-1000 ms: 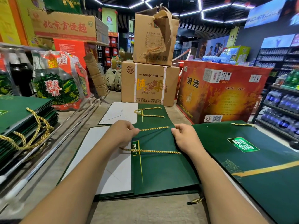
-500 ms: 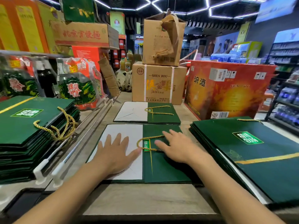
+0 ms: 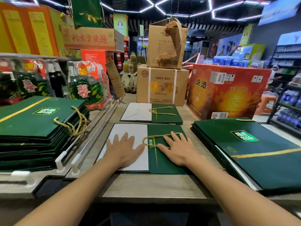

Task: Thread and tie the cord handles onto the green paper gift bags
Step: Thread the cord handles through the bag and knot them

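At far left sits a stack of green bags (image 3: 40, 124) with gold cords fitted. At the centre of the bench (image 3: 146, 185), one folded green gift bag (image 3: 164, 163) lies flat. The left grip (image 3: 123, 150) is released, fingers straight, pressing the bag's white panel. The gold cord handle (image 3: 161, 136) loops across the green panel. The right grip (image 3: 177, 149), also released, lies flat over the loop. At right is a second bag stack (image 3: 254, 154).

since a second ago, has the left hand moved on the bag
Yes. The left hand has come off the gold cord and shifted left onto the bag's white panel, away from the green half.
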`<state>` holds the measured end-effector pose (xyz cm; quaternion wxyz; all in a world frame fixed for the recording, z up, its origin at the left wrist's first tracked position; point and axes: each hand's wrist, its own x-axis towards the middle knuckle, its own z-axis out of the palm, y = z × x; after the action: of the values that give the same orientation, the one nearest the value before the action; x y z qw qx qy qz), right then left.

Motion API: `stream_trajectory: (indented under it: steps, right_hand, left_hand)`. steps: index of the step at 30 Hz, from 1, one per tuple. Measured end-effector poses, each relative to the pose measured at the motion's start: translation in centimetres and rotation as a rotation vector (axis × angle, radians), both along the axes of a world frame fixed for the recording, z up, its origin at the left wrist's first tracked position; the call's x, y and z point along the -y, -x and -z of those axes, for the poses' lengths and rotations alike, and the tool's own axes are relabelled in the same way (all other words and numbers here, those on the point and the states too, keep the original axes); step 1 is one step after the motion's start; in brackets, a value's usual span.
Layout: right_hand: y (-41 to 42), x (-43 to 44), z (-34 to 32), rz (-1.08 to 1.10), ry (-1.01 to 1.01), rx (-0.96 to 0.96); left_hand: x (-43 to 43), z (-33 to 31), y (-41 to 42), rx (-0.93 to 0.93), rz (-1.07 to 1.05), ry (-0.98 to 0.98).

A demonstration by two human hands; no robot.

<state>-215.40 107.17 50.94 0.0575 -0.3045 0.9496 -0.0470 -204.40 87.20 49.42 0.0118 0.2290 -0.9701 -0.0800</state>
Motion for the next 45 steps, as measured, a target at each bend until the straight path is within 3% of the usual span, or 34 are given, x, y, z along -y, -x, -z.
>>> stream_trajectory:
  steps: [4,9,13,16,24,30,35,45]
  right_hand:
    - [-1.1,-1.1,-1.9,0.099,0.128,-0.048]
    - [-2.9,-4.3,-4.6,0.24,0.063,0.068]
    - [-3.3,-5.9,-5.3,0.28,0.119,0.196]
    - [-3.1,-6.7,-5.0,0.326,0.229,0.294]
    - [-3.1,-8.8,-2.4,0.282,0.755,0.382]
    - [-2.3,-8.9,-1.1,0.193,1.108,0.446]
    - [-0.3,-7.8,-1.7,0.168,1.212,0.263]
    - [7.6,-2.2,-3.8,0.208,1.217,0.075]
  left_hand:
    - [0.8,-1.4,-1.9,-0.264,-0.123,0.023]
    - [1.4,-3.0,-5.1,0.033,-0.239,0.148]
    - [0.5,-3.2,-5.9,0.11,-0.237,0.198]
    - [1.0,-2.7,-5.6,0.138,-0.316,0.112]
    - [0.9,-2.6,-7.2,-0.101,-0.321,-0.329]
    - [2.2,-2.7,-8.0,-0.441,-0.197,-0.795]
    - [3.1,-3.4,-6.2,-0.691,-0.161,-0.837]
    - [7.2,-4.6,3.1,-0.821,-0.149,-0.693]
